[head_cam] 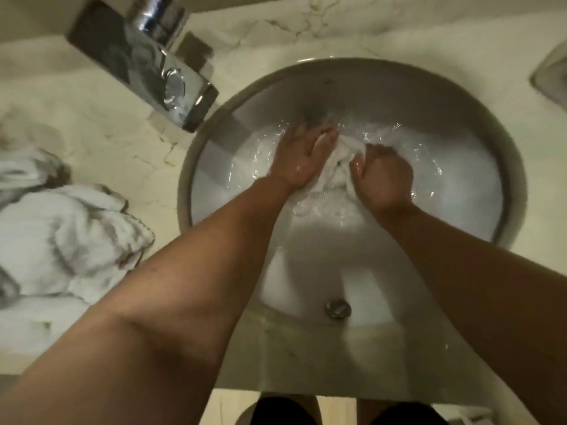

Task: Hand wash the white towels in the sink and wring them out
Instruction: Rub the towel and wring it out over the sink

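Note:
A wet white towel (pixel 337 170) lies bunched in the water of the round sink (pixel 503 167). My left hand (pixel 302 159) grips the towel's left side, fingers pointing away from me. My right hand (pixel 382 176) is curled into a fist around the towel's right side. Both hands sit close together at the water's surface, with ripples around them. Part of the towel is under water and hidden.
A chrome faucet (pixel 159 69) reaches over the sink's left rim. More white towels (pixel 61 237) lie heaped on the marble counter (pixel 101 124) at the left. The overflow hole (pixel 338 307) shows in the near sink wall. A grey object (pixel 552 78) sits at the right edge.

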The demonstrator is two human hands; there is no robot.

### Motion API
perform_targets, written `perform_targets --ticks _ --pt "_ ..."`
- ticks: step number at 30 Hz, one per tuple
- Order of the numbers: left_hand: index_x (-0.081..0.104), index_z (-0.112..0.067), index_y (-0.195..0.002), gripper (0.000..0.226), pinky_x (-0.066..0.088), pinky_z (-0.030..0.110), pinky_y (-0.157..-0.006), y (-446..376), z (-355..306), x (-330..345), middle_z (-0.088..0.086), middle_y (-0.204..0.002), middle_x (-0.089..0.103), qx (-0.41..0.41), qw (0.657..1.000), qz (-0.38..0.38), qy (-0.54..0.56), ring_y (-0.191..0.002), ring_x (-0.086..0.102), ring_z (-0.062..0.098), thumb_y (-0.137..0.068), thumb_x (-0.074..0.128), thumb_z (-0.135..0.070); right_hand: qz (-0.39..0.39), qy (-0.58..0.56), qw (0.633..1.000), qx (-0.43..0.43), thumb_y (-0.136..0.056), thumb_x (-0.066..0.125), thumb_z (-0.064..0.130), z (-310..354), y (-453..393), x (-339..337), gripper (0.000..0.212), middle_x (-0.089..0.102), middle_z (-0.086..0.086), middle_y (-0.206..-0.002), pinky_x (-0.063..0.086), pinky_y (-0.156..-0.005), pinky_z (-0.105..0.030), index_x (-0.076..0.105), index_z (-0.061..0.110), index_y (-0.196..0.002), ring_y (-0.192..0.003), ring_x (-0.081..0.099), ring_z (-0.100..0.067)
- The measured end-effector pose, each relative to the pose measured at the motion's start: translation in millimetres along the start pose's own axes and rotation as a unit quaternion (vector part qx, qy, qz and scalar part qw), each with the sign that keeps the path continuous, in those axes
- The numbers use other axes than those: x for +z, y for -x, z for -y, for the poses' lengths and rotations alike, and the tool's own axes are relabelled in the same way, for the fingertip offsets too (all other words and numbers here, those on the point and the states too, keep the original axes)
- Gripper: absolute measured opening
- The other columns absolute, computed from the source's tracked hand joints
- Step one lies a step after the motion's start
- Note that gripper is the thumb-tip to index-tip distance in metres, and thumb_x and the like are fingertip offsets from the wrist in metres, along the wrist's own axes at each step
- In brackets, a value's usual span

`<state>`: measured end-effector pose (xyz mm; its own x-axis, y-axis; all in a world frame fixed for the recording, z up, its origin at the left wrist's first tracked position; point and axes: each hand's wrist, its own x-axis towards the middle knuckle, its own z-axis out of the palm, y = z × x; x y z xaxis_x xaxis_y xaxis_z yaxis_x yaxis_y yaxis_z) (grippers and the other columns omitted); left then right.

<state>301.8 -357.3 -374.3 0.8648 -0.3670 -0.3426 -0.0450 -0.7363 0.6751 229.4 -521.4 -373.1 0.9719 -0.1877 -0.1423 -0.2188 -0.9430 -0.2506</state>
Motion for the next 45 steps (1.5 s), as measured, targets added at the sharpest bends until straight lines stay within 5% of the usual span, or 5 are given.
perform_targets --ticks 7,13,30,38,45 --pt "0.026 -0.025 -0.159 0.066 0.004 0.042 -0.125 67 19 27 0.012 -0.165 0.023 -0.069 0.981 -0.172 -0.066 -0.154 0.011 0.024 -0.101 0.020 -0.057 -0.018 -0.088 0.981 -0.174 -0.085 0.044 0.018 20 11 -21 0.047 0.058 -0.018 -0.132 0.038 -0.108 -0.051 0.060 0.006 -0.128 -0.125 0.048 -0.036" --pt "0.034 -0.032 -0.155 0.064 0.009 0.045 -0.123 59 17 35 0.007 -0.163 0.028 -0.102 0.972 -0.210 -0.007 -0.152 0.018 0.025 -0.099 0.019 -0.058 0.075 -0.017 0.987 -0.140 -0.098 0.031 0.062 41 -25 -4 0.065 0.057 -0.017 -0.133 0.041 -0.095 -0.046 0.043 0.019 -0.145 -0.117 0.053 -0.037" --pt "0.075 -0.017 -0.086 0.037 0.048 0.035 -0.063 -9 27 29 0.006 -0.069 0.071 -0.077 0.913 -0.384 -0.112 -0.061 0.065 0.031 -0.096 0.043 -0.032 -0.022 -0.091 0.995 -0.025 -0.100 0.026 0.037 58 -55 15 0.056 0.071 -0.020 -0.091 0.045 -0.071 -0.036 0.072 0.006 -0.097 -0.084 0.065 -0.036" --pt "0.066 -0.019 -0.124 0.061 0.042 0.039 -0.102 9 15 20 0.007 -0.122 0.069 -0.109 0.962 -0.247 0.047 -0.116 0.060 0.026 -0.098 0.026 -0.057 0.094 -0.113 0.988 0.057 -0.106 0.029 0.037 53 -61 6 0.050 0.067 -0.021 -0.101 0.038 -0.072 -0.033 0.068 0.005 -0.101 -0.096 0.063 -0.037" --pt "0.047 -0.028 -0.148 0.078 0.016 0.047 -0.120 32 -4 44 0.009 -0.153 0.043 -0.129 0.958 -0.254 -0.019 -0.146 0.030 0.026 -0.088 0.027 -0.074 0.165 -0.213 0.963 0.002 -0.095 0.017 0.068 33 -45 -5 0.071 0.057 -0.011 -0.137 0.038 -0.109 -0.048 0.052 0.026 -0.140 -0.127 0.049 -0.032"
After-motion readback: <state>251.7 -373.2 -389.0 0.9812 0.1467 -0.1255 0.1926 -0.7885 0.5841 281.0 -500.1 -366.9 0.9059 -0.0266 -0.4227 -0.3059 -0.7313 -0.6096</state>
